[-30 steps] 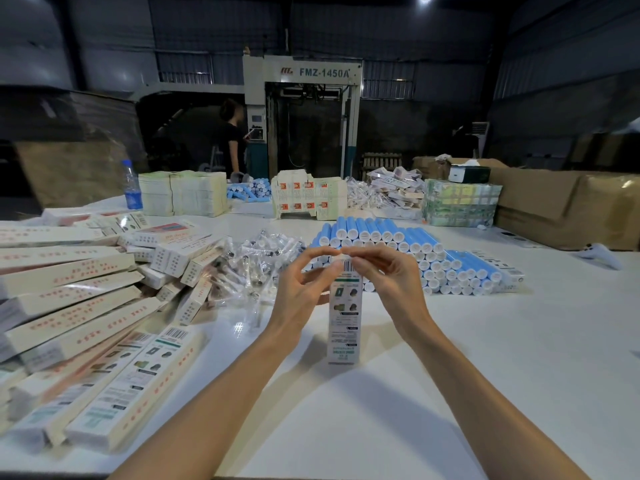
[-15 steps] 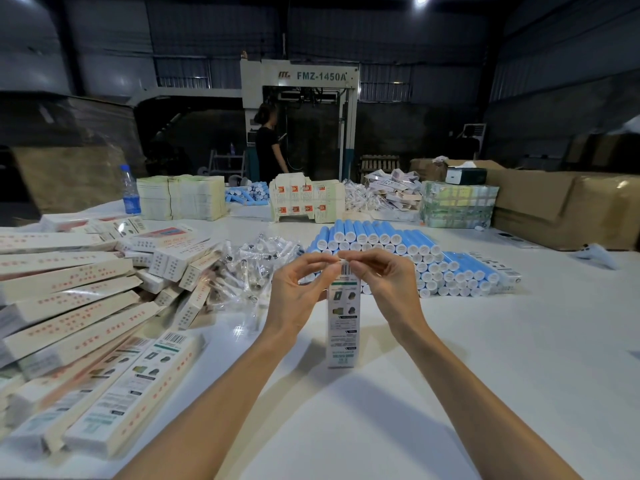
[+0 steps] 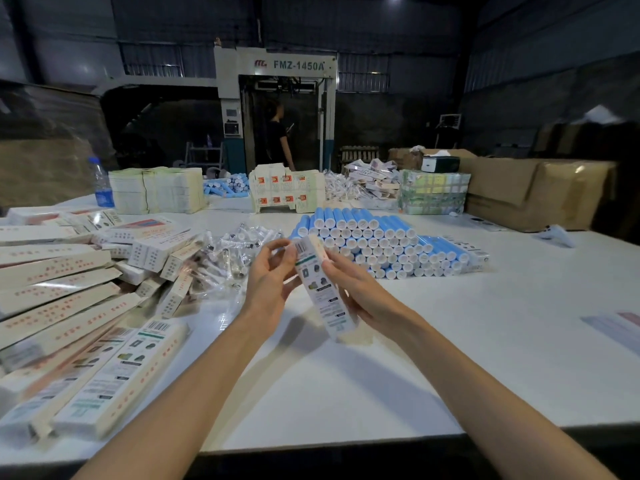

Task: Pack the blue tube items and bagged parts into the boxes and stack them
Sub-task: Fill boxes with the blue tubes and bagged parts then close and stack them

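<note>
A dim warehouse hall is seen, with a machine [image 3: 275, 65] marked FMZ-1450A at the far wall. A wide white table [image 3: 450, 358] fills the near ground. Filled boxes [image 3: 52, 271] are heaped loosely along its left side. A tidy pile of blue tubes [image 3: 374, 244] is laid in the middle, further off, and the bagged parts [image 3: 235, 251] are strewn just left of that pile.

One box [image 3: 322, 292] is held tilted above the table's centre, its barcoded end up and leaning left. It is gripped along its right side by the right hand [image 3: 360, 292]. Its upper end is pinched by the curled fingers of the left hand [image 3: 270, 282]. Whether the top flap is tucked cannot be told.

If that flap is loose, the contents could slide out once the box is tipped for stacking. The leaning heap at left could also be toppled by a careless placement.
</note>
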